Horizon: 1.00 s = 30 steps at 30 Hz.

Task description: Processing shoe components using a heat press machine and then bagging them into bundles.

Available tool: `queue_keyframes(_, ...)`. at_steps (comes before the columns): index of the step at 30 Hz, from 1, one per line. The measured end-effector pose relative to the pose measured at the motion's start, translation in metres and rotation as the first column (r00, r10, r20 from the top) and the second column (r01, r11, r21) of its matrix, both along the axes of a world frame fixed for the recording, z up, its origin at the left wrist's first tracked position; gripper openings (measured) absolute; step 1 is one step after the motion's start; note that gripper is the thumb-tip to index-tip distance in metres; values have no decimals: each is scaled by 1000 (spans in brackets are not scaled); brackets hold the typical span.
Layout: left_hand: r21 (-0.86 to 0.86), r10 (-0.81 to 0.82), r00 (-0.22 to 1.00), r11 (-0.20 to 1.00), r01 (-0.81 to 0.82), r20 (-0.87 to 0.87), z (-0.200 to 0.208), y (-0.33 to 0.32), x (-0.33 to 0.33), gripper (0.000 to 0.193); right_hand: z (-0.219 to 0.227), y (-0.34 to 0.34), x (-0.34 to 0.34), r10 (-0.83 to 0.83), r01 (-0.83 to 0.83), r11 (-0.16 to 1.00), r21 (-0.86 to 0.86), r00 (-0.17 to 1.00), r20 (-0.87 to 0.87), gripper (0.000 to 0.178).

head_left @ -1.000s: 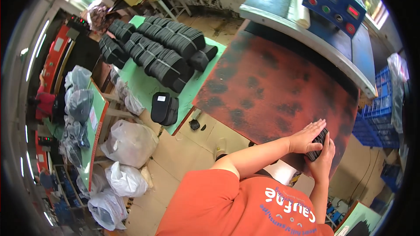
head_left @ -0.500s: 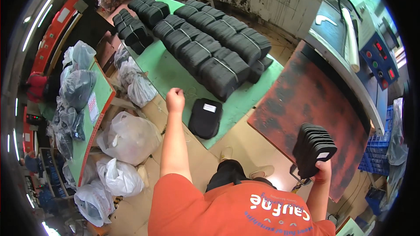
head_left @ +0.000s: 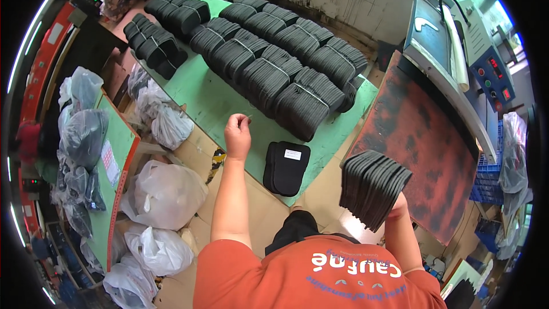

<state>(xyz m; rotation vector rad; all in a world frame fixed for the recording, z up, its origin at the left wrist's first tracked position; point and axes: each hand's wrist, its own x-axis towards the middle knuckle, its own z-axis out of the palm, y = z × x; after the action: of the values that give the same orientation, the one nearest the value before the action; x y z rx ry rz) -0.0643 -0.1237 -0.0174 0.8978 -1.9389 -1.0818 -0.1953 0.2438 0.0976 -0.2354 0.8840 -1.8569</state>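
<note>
My left hand [head_left: 237, 135] is closed in a pinch above the green table, with what looks like a thin pale band at its fingertips. My right hand [head_left: 398, 205] grips a fanned stack of black pads [head_left: 374, 189] from its right side, held in the air between the green table and the reddish-brown board. A flat pile of black pads [head_left: 285, 173] with a white label [head_left: 293, 155] on top lies at the table's near corner. Beyond it, long rows of black pad bundles [head_left: 269, 74] are tied with thin pale bands.
The green table [head_left: 209, 100] stands ahead. At right are a reddish-brown board [head_left: 400, 137], a press machine [head_left: 486, 74] with a control panel and a blue crate [head_left: 489, 180]. Plastic bags [head_left: 163, 194] crowd the floor at left beside another green-topped table [head_left: 114, 206].
My right hand has brought the stack left and inward, turning it so its edges fan out. My left hand has moved slightly to the right, its fingertips now at the thin pale band.
</note>
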Motion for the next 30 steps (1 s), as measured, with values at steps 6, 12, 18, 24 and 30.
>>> queue_keyframes(6,44,-217,973,974,221,-85,54,26,-12,2,-27,-28,-1,116,-108,989,-103,990,77,82)
queue_keyframes(12,202,-335,923,906,371,-192,87,53,-28,2,-7,4,10,128,-93,962,-256,984,123,68)
queue_keyframes(18,387,-753,567,439,811,-333,141,222,-59,6,-20,69,22,-15,18,917,-398,1000,9,57)
queue_keyframes(24,485,-561,202,-416,769,-803,119,364,-75,12,-4,202,79,-310,522,677,-518,841,443,50)
queue_keyframes(30,480,-481,116,-764,432,-869,62,460,-64,25,22,358,125,-490,85,827,-555,591,-640,62)
